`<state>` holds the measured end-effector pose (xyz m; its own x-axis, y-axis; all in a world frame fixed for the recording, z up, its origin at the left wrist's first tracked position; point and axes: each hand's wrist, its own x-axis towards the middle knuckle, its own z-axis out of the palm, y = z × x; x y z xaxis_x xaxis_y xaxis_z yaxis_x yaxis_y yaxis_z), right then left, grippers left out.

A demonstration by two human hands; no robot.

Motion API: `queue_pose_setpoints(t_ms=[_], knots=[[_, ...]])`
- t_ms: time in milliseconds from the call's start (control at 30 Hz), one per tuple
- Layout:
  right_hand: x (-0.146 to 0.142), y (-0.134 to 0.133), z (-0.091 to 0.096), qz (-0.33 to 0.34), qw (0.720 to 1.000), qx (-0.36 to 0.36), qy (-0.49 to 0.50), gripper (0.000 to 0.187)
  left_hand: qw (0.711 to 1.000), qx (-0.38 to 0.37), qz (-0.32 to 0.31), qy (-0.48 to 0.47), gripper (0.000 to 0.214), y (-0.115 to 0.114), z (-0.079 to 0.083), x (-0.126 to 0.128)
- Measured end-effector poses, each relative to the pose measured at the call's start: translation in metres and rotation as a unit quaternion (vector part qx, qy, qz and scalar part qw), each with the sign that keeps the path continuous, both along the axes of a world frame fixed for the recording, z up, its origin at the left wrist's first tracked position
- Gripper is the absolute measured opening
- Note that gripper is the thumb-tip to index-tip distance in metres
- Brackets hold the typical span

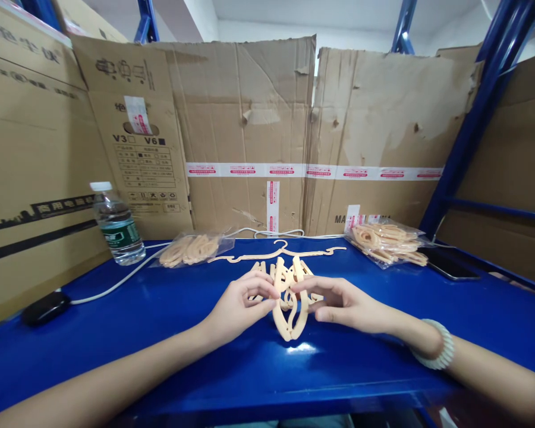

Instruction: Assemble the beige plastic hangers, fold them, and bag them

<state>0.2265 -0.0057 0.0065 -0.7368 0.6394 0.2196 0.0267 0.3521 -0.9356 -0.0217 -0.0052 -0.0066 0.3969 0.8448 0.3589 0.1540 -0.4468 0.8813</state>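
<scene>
A cream plastic folding clothes hanger (299,324), its two arms folded downward, is held up between my hands at the middle of the table. My left hand (241,303) pinches the left arm between thumb and fingers. On the other side, my right hand (348,302) has its fingers around the right arm, its thumb a little apart. More folded cream hangers (317,297) lie just behind, partly hidden by the held one and my fingers. Farther back an unfolded hanger (258,256) lies flat, its hook pointing away from me.
Clear bags of cream hangers lie at back left (191,249) and back right (386,241). A phone (448,264) is beside the right bag. At left stand a water bottle (120,229) and a black device (47,307) with a white cable. Cardboard walls (245,119) enclose the blue table (258,380).
</scene>
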Motion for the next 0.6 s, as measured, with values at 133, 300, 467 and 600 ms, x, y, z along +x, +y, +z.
queue_pose_setpoints(t_ms=[133, 300, 467, 600], knots=[[0.001, 0.000, 0.001, -0.015, 1.000, 0.005, 0.001, 0.041, 0.999, 0.009, 0.020, -0.023, 0.014, 0.004, -0.005, -0.002], [0.001, -0.002, 0.003, 0.003, 1.000, 0.011, -0.008, 0.035, 1.000, 0.000, 0.008, -0.004, 0.010, -0.005, 0.000, 0.001], [0.003, 0.001, 0.001, 0.022, 0.999, -0.030, 0.001, 0.040, 0.999, 0.007, -0.041, -0.014, 0.014, -0.010, 0.005, 0.002], [0.012, 0.010, 0.006, 0.000, 0.999, -0.042, 0.010, 0.047, 0.998, 0.024, -0.049, 0.010, 0.024, -0.008, 0.005, -0.002]])
